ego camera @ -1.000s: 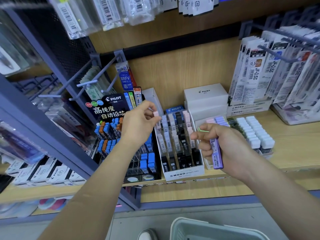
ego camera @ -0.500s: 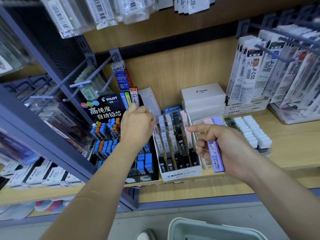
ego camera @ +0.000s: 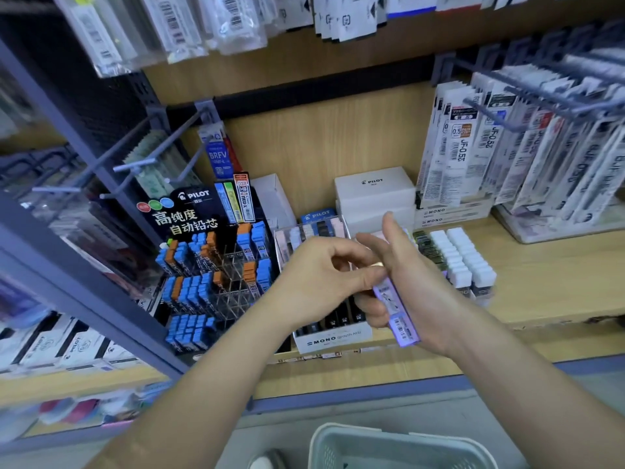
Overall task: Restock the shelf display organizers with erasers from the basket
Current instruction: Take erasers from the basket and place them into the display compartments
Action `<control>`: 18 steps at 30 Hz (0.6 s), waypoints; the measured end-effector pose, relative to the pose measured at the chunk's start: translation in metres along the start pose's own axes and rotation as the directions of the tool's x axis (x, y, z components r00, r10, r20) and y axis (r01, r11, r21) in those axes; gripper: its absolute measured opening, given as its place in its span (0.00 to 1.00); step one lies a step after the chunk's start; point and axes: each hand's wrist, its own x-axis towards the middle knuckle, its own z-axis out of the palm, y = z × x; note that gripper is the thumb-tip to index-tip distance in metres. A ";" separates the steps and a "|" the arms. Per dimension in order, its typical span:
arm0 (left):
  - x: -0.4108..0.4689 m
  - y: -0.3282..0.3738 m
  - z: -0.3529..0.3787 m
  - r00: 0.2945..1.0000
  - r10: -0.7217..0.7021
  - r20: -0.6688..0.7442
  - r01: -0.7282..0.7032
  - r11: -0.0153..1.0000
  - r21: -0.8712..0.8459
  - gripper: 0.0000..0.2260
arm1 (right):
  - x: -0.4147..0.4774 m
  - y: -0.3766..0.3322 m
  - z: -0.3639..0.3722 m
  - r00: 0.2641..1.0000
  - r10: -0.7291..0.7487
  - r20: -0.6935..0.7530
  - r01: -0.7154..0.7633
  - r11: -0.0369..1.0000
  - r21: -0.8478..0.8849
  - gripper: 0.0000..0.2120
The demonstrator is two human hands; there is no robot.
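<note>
Near edge: grey perforated plastic basket [ego camera: 399, 448], contents not visible.

Above it, the right hand [ego camera: 411, 282] holds the slim purple wrapped eraser sticks [ego camera: 397, 313]. Its lower fingers are clamped round them, with forefinger and thumb straight (probably so the far end stays free for picking).

Left hand [ego camera: 314, 282]: thumb and forefinger together on that far end, apparently to draw one stick off. Blur hides the exact contact.

Just beyond, white cardboard MONO organizer [ego camera: 333, 340] on the wooden shelf [ego camera: 548, 286], slots part-filled. Right of it, rows of white block erasers [ego camera: 463, 262].
</note>
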 end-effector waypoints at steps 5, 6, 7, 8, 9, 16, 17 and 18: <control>0.005 -0.002 -0.017 0.971 -0.036 -0.237 -0.001 0.988 -0.157 0.03 | -0.009 -0.002 -0.011 0.999 -0.053 0.006 0.053 0.959 -0.277 0.12; 0.006 -0.002 -0.021 0.968 -0.045 -0.249 0.001 0.984 -0.177 0.04 | -0.010 0.000 -0.014 0.997 -0.070 0.013 0.070 0.932 -0.355 0.10; 0.006 -0.002 -0.024 0.972 -0.051 -0.231 0.011 0.984 -0.175 0.05 | -0.012 0.002 -0.016 0.997 -0.072 0.018 0.073 0.908 -0.412 0.10; 0.007 -0.002 -0.025 0.979 -0.057 -0.195 0.026 0.987 -0.158 0.06 | -0.013 0.003 -0.018 0.998 -0.061 0.021 0.064 0.887 -0.458 0.10; 0.007 -0.002 -0.025 0.986 -0.060 -0.158 0.037 0.989 -0.145 0.07 | -0.014 0.004 -0.020 0.999 -0.043 0.019 0.047 0.862 -0.505 0.11; 0.027 -0.003 -0.001 0.944 0.026 -0.329 -0.062 0.993 -0.100 0.07 | -0.029 -0.025 -0.072 0.920 -0.233 -0.316 -0.051 0.727 -0.685 0.09; 0.031 -0.004 0.007 0.944 0.036 -0.327 -0.065 0.995 -0.080 0.08 | -0.032 -0.031 -0.084 0.877 -0.274 -0.395 -0.058 0.754 -0.654 0.08; 0.035 -0.005 0.016 0.948 0.045 -0.315 -0.067 0.996 -0.059 0.08 | -0.035 -0.036 -0.095 0.836 -0.302 -0.459 -0.061 0.779 -0.624 0.08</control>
